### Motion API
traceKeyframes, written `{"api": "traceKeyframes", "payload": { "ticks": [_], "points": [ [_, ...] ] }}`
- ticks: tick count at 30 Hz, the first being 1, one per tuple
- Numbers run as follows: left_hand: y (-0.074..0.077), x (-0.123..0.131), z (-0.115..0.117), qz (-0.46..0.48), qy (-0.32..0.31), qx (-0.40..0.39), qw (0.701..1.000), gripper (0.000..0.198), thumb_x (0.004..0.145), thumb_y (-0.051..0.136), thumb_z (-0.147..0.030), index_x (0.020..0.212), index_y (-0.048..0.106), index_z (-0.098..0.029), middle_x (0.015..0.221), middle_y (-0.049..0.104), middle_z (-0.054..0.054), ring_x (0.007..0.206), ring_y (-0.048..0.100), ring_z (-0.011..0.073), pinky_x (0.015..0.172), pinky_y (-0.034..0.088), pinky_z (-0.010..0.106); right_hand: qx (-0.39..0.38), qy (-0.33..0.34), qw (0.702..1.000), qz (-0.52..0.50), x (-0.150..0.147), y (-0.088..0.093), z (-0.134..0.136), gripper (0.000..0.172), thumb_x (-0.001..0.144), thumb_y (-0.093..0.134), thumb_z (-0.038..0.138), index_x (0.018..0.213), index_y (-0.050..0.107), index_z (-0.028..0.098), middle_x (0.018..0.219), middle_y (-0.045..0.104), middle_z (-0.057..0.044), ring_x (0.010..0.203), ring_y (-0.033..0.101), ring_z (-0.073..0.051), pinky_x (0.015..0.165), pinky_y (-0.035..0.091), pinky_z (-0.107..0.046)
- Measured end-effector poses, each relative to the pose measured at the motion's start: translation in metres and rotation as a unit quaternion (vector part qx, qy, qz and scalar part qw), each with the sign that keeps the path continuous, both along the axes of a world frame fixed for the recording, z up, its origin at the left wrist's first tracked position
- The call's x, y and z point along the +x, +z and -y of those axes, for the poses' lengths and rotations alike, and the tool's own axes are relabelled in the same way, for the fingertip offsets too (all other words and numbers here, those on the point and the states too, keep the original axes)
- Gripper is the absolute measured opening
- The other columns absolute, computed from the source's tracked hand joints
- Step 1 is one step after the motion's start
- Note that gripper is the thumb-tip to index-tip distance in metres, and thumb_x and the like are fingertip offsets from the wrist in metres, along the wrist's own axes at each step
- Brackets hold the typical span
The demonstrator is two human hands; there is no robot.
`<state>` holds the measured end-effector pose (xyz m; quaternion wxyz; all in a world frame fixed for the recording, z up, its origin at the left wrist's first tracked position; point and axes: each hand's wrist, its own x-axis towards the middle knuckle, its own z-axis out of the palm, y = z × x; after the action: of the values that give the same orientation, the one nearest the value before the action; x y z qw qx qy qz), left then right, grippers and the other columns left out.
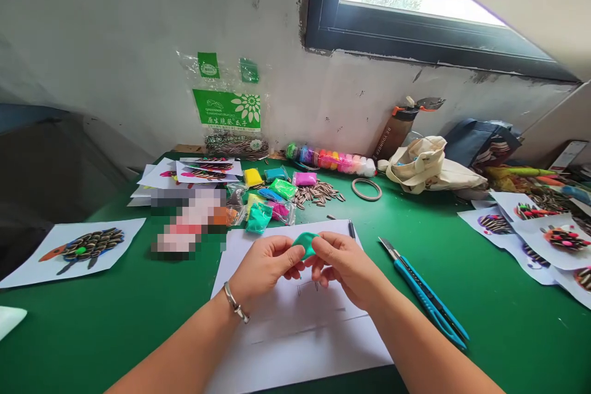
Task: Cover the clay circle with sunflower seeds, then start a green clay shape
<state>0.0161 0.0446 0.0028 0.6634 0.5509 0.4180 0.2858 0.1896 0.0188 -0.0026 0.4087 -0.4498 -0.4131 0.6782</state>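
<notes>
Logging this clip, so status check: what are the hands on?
Left hand and right hand pinching teal clay. Held above paper sheet. Blue craft knife lying right of the paper, not in the way.

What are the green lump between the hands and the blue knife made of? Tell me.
The green lump looks like soft modelling clay: matte, and bent where it is pinched. The knife seems to have a smooth, glossy plastic handle, and its steel blade looks grey, though it is small here.
</notes>
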Motion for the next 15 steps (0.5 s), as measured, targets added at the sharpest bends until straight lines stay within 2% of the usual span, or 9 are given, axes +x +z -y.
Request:
{"api": "traceKeyframes", "payload": {
  "ticks": [4,7,12,15],
  "points": [
    [0.0004,-0.0007,0.0000,0.000,-0.017,-0.007,1.000,0.050,0.069,0.066,-0.063,0.071,0.062,-0.013,0.064,0.061,0.002,0.058,0.054,0.0133,0.057,0.041,0.026,0.004,-0.005,1.000,-0.017,0.0003,-0.0026,-0.0009,0.029,0.074,0.072,0.039,0.069,0.059,0.013,0.060,0.058,0.001,0.048,0.050,-0.007,0.046,0.036,-0.020],
    [0.0010,-0.0018,0.0003,0.014,-0.036,0.004,0.999,0.053,0.068,0.065,-0.066,0.073,0.064,-0.013,0.068,0.062,0.003,0.062,0.055,0.0141,0.059,0.041,0.026,0.001,-0.006,1.000,0.008,-0.0001,-0.0024,-0.0011,0.030,0.073,0.072,0.040,0.066,0.059,0.013,0.057,0.059,0.000,0.045,0.049,-0.007,0.044,0.034,-0.020],
    [0.0037,-0.0003,0.0000,0.007,-0.005,0.002,1.000,0.041,0.067,0.073,-0.054,0.069,0.064,-0.014,0.062,0.060,0.001,0.058,0.052,0.0124,0.058,0.041,0.026,-0.003,0.001,0.998,0.057,-0.0023,0.0008,0.0010,0.032,0.070,0.073,0.043,0.069,0.060,0.014,0.056,0.059,0.001,0.046,0.051,-0.008,0.044,0.037,-0.020],
    [0.0067,0.0007,-0.0001,0.007,0.012,0.004,1.000,0.041,0.066,0.072,-0.054,0.068,0.063,-0.014,0.062,0.060,0.001,0.057,0.051,0.0122,0.057,0.042,0.026,-0.002,0.029,0.998,0.057,-0.0002,0.0053,0.0008,0.032,0.071,0.072,0.044,0.077,0.062,0.014,0.066,0.063,-0.001,0.050,0.055,-0.009,0.044,0.039,-0.020]
  ]
}}
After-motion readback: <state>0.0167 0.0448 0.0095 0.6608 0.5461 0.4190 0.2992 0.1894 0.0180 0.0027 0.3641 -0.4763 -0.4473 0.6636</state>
